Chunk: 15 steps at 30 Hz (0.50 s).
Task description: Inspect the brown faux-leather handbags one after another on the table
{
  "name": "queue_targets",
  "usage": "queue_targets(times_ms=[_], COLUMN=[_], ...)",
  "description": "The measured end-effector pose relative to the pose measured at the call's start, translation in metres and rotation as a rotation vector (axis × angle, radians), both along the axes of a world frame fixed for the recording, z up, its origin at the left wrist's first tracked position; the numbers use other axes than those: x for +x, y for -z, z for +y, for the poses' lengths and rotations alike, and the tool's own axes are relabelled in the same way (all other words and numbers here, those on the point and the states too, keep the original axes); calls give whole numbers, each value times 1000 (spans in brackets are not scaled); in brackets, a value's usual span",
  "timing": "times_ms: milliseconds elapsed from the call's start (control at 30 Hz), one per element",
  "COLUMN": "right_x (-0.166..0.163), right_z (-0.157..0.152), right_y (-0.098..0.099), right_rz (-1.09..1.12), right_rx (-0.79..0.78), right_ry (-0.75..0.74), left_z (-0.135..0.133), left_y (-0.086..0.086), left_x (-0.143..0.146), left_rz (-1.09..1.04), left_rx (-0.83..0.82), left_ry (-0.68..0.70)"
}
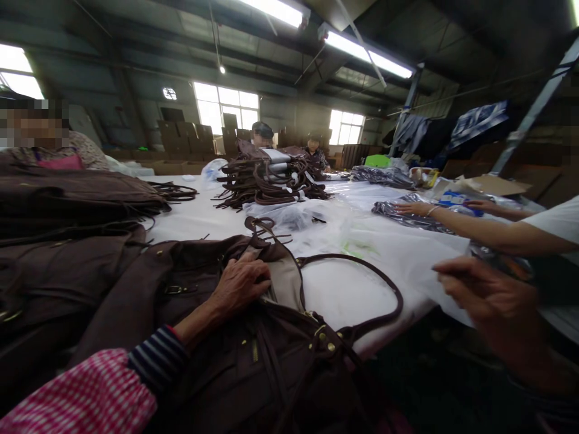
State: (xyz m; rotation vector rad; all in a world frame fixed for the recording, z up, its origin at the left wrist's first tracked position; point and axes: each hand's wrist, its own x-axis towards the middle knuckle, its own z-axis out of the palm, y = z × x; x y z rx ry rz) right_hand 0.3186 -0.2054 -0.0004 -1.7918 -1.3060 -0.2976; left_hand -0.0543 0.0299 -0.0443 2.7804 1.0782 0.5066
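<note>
A dark brown handbag (271,355) lies in front of me, its mouth open on a pale lining (287,274). My left hand (242,280) is closed at the near rim of that opening, some fingertips hidden by the fabric. One rounded handle (400,301) of the bag loops out to the right over the white table. Off to the right, my right hand (493,301) is raised apart from the bag, beyond the table's edge. Its thumb and fingers are drawn together and blurred; anything between them is too indistinct to name.
More brown bags (81,199) are piled at left, and a stack of bags (271,175) stands mid-table (190,214). Clear plastic (384,241) covers the right side. A co-worker's hand (414,208) rests on wrapped goods at right. Other people sit beyond the table.
</note>
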Motion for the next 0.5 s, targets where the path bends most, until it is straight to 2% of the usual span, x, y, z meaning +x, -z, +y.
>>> queue_targets(times_ms=[67,133,267,367,433,500], right_x=[-36,-60,-77,-71,-63,-56], right_z=[29,56,81,81,82,88], right_y=[12,30,59,56,45,34], right_rz=[-42,-140,-190,-31,43,29], right_rx=[-31,-81,-359,-541,-546,-510], right_ry=[-203,-345,-526,-654,-654,-622], left_z=[-1,-2,-3,-4,-4,-4], left_y=[-1,-2,-1,0,-1,-1], left_x=[0,-1,0,1,2,2], left_rz=[2,5,-6,-15,-17,-17], left_rx=[1,2,-6,-16,-15,-13], left_ry=[-3,-7,-15,-6,4,11])
